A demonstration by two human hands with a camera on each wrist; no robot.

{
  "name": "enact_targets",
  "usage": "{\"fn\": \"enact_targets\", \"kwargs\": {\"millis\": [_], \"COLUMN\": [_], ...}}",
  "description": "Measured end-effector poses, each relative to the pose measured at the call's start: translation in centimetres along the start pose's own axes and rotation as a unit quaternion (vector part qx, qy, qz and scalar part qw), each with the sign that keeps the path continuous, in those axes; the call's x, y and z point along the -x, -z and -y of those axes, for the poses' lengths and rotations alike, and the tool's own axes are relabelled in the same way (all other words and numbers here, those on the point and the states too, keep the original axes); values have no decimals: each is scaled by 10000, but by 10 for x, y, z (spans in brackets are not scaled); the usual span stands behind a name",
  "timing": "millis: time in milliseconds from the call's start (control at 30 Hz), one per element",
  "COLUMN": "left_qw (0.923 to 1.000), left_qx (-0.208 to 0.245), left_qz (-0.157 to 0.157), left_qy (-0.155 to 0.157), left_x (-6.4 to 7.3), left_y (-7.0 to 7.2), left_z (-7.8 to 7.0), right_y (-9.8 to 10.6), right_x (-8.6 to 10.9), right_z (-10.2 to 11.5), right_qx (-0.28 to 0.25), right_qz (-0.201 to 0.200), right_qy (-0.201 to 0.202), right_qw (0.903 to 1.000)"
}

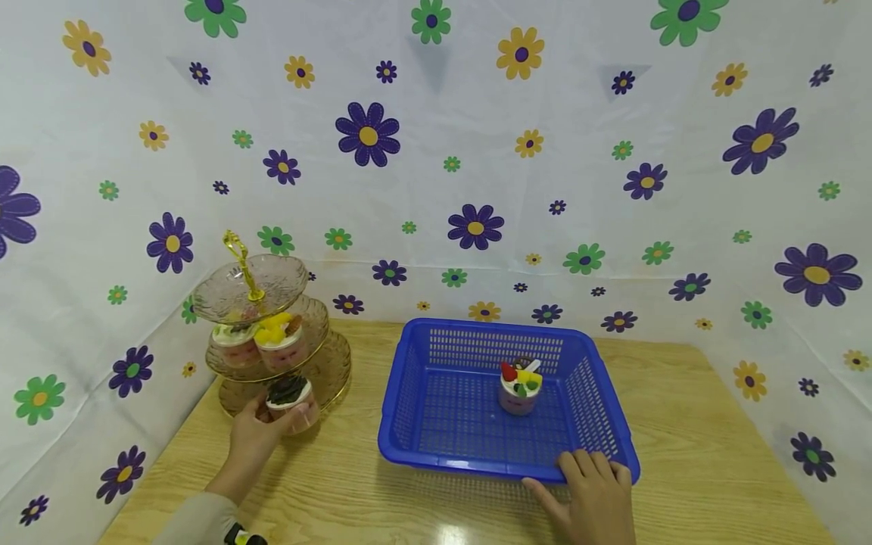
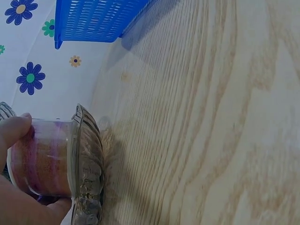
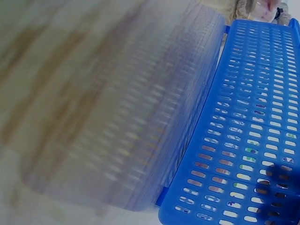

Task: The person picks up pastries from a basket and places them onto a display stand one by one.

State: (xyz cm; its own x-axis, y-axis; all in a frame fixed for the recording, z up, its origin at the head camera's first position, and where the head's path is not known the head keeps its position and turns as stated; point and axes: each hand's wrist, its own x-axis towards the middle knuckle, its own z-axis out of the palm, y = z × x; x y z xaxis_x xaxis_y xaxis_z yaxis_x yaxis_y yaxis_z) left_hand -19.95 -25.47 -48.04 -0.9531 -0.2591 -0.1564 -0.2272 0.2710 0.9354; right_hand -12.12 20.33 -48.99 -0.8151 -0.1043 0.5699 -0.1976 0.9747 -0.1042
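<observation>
My left hand grips a clear dessert cup with pink-striped cake and a dark topping, at the front edge of the bottom tier of a tiered stand. In the left wrist view, thumb and fingers close round the cup beside the tier's scalloped edge. Two more cups, one topped with yellow fruit and one with green, sit on the middle tier. Fingers of my right hand hook over the near rim of a blue basket, thumb outside. A fruit-topped cup stands inside it.
The stand's top tier carries a gold handle in its middle. Wooden table lies between the stand and the basket. A flower-patterned cloth hangs behind and at both sides.
</observation>
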Motion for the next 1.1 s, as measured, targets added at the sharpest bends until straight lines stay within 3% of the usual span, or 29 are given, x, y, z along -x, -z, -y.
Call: {"fn": "enact_targets", "kwargs": {"millis": [267,600,967,1100], "left_qw": [9976,9894,9798,9804], "left_qx": [-539,-225,-509,-434], "left_qz": [-431,-1355,-1732,-1708], "left_qy": [-109,-470,-864,-884], "left_x": [-2,-1,-7,-9], "left_y": [-3,-15,-19,-19], "left_z": [0,3,5,4], "right_y": [2,2,0,1], "right_x": [0,-1,0,0], "right_z": [2,3,1,0], "right_qx": [28,36,-39,-39], "right_qz": [61,314,3,6], "right_qy": [-74,-213,-38,-46], "right_qw": [9999,9993,10000,10000]}}
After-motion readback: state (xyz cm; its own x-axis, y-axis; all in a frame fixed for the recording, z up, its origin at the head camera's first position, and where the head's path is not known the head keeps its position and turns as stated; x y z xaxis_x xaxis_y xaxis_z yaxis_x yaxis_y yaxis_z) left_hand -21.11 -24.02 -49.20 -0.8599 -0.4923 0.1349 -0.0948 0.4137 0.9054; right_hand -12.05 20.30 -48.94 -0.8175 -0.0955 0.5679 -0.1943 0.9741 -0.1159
